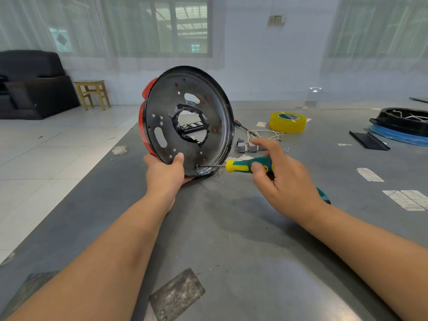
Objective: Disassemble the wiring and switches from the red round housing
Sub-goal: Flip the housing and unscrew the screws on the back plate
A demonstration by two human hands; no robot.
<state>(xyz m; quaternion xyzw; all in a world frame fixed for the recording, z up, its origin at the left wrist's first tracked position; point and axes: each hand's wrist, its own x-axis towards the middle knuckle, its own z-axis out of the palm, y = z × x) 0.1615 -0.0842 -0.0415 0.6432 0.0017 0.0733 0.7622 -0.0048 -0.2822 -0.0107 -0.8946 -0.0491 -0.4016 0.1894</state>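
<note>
The red round housing (185,126) stands on its edge on the grey table, its dark inner face toward me. My left hand (165,172) grips its lower rim, thumb on the inner face. My right hand (278,174) holds a green and yellow screwdriver (245,165) by the handle, and the tip touches a screw hole low on the inner face. Behind my right hand lie grey switches (247,146) with pale wires (266,134) loose on the table.
A yellow tape roll (287,122) sits behind the wires. A black round part on blue film (403,126) and a black strip (368,140) lie far right. Paper labels (407,199) lie right. A second screwdriver (243,126) lies behind the housing. The table's left edge (76,188) is near.
</note>
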